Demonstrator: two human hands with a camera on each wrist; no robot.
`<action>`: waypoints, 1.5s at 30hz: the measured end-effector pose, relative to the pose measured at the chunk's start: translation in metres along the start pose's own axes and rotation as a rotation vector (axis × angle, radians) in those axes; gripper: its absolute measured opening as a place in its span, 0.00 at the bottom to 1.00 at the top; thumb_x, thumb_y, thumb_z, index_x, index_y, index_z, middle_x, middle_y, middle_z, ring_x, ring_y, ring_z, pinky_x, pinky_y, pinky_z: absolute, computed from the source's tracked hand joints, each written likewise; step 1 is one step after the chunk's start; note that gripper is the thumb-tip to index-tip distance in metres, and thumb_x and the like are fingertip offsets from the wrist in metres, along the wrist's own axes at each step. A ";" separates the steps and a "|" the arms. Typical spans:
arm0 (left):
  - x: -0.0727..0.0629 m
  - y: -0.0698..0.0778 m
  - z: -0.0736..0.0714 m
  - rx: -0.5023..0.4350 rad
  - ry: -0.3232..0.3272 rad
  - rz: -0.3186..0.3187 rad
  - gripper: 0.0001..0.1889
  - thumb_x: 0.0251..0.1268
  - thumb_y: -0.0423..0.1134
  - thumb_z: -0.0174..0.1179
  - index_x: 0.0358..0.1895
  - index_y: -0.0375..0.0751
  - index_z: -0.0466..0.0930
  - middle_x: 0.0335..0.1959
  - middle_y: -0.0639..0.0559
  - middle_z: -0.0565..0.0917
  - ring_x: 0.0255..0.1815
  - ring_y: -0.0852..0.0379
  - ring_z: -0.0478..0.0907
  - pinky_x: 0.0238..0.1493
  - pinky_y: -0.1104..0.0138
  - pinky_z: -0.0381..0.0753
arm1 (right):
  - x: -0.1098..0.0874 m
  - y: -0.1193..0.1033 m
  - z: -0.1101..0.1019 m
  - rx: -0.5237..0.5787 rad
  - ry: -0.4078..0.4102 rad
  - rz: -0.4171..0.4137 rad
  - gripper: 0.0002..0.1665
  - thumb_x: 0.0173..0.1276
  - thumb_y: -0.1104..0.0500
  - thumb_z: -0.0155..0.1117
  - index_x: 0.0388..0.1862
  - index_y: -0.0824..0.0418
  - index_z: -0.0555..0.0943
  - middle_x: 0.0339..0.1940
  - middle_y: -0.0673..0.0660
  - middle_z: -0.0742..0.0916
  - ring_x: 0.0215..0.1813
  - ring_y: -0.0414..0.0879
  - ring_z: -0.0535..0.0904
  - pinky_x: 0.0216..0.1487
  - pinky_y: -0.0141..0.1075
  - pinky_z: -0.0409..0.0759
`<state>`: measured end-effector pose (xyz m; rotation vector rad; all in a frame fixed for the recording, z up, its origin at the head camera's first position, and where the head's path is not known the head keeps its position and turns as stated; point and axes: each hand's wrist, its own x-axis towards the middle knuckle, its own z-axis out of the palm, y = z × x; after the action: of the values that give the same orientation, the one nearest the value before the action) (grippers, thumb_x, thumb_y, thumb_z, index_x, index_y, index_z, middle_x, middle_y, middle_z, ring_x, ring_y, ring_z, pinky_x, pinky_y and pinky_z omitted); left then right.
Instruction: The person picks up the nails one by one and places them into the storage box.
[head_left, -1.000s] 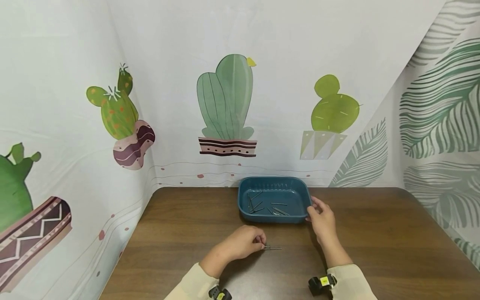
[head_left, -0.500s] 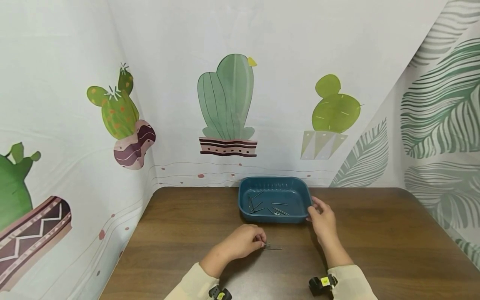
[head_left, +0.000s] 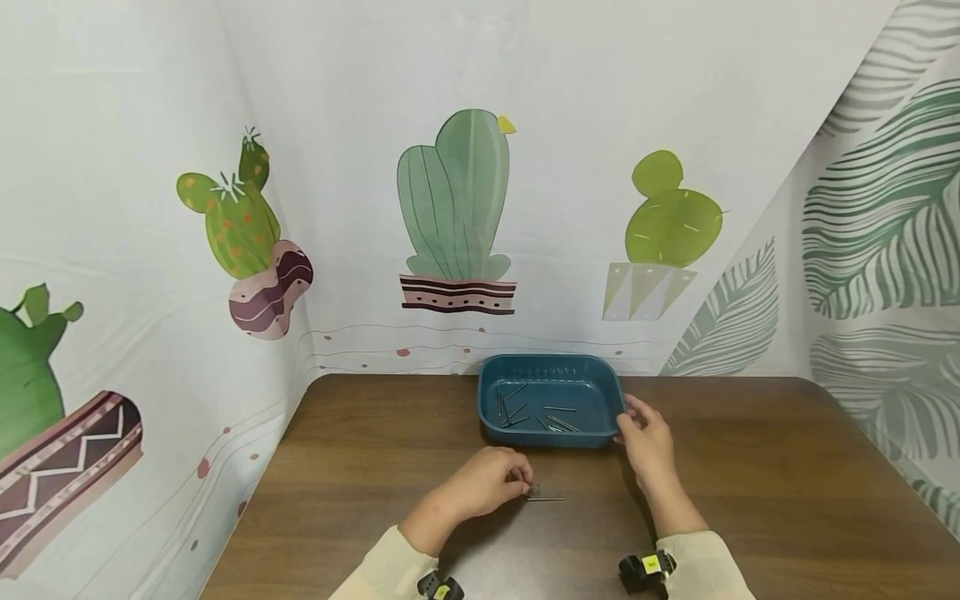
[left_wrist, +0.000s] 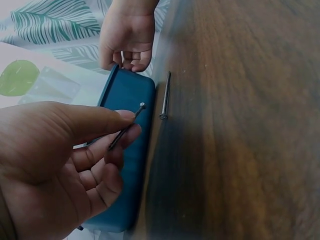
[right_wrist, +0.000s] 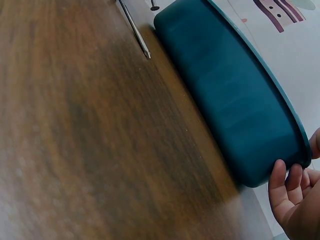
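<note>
My left hand (head_left: 483, 482) pinches an iron nail (left_wrist: 122, 131) between thumb and fingers, its head pointing outward in the left wrist view. Just beyond these fingertips, a second nail (left_wrist: 166, 95) lies flat on the wooden table; its pointed end also shows in the right wrist view. At the back of the table stands a dark blue rectangular tray (head_left: 553, 439) with several nails (head_left: 558, 408) scattered inside. My right hand (head_left: 648, 440) holds the tray's right end, thumb at the rim and fingers against the outer wall (right_wrist: 225, 90).
Brown wooden tabletop (head_left: 345, 467) extends to both sides of the tray. Behind it hangs a white cloth (head_left: 570, 167) printed with cacti and leaves, close to the tray's far side. Each wrist wears a black camera (head_left: 641, 571).
My left hand has lifted very slightly with the pinched nail, away from the nail on the table. The right hand and tray stay in place.
</note>
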<state>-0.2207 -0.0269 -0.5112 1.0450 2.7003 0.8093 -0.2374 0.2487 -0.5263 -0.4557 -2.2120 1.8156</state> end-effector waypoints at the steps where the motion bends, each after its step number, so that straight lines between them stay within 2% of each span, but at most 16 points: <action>1: 0.000 0.000 0.000 -0.011 0.006 -0.002 0.03 0.65 0.36 0.67 0.36 0.51 0.85 0.33 0.62 0.85 0.38 0.70 0.79 0.45 0.76 0.78 | 0.000 0.000 0.000 0.000 0.000 -0.001 0.28 0.72 0.65 0.53 0.71 0.69 0.71 0.54 0.60 0.69 0.40 0.37 0.80 0.36 0.25 0.84; 11: 0.001 -0.001 -0.002 -0.087 0.050 -0.010 0.04 0.62 0.34 0.68 0.34 0.49 0.84 0.29 0.62 0.82 0.31 0.74 0.74 0.37 0.78 0.76 | 0.000 0.000 -0.001 0.000 -0.005 0.005 0.29 0.72 0.65 0.53 0.72 0.69 0.70 0.54 0.60 0.69 0.39 0.35 0.79 0.36 0.25 0.83; 20: 0.002 -0.001 -0.005 -0.161 0.079 -0.042 0.03 0.63 0.34 0.68 0.35 0.47 0.84 0.31 0.62 0.82 0.31 0.74 0.75 0.37 0.78 0.77 | 0.001 0.000 0.001 -0.022 0.009 0.011 0.29 0.71 0.64 0.52 0.71 0.67 0.71 0.53 0.60 0.70 0.44 0.44 0.81 0.37 0.26 0.84; 27: 0.001 0.001 -0.010 -0.188 0.110 -0.053 0.04 0.65 0.35 0.67 0.39 0.46 0.84 0.34 0.59 0.82 0.32 0.72 0.75 0.37 0.77 0.78 | 0.001 0.000 0.000 -0.023 0.008 0.010 0.29 0.71 0.64 0.53 0.71 0.67 0.71 0.53 0.60 0.70 0.42 0.42 0.79 0.37 0.26 0.84; 32: 0.000 0.001 -0.011 -0.186 0.143 -0.037 0.04 0.65 0.35 0.67 0.41 0.44 0.85 0.35 0.58 0.82 0.33 0.72 0.75 0.39 0.77 0.78 | 0.001 0.001 0.000 -0.021 0.007 0.004 0.28 0.72 0.65 0.53 0.71 0.67 0.72 0.53 0.60 0.70 0.43 0.44 0.80 0.36 0.25 0.83; 40: 0.001 0.003 -0.012 -0.217 0.190 -0.020 0.04 0.65 0.34 0.67 0.41 0.41 0.85 0.35 0.58 0.81 0.34 0.71 0.75 0.40 0.76 0.80 | 0.001 0.001 0.001 -0.021 0.016 -0.006 0.28 0.71 0.65 0.53 0.70 0.68 0.72 0.52 0.60 0.70 0.40 0.39 0.79 0.35 0.24 0.83; 45: 0.003 0.004 -0.016 -0.238 0.251 -0.006 0.04 0.65 0.34 0.66 0.40 0.40 0.86 0.36 0.56 0.83 0.36 0.69 0.77 0.42 0.74 0.81 | 0.000 0.001 0.001 -0.029 0.012 -0.022 0.28 0.71 0.65 0.52 0.70 0.69 0.72 0.50 0.58 0.70 0.39 0.34 0.75 0.35 0.24 0.83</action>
<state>-0.2256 -0.0294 -0.4958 0.9357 2.7090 1.3033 -0.2380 0.2483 -0.5279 -0.4452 -2.2292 1.7670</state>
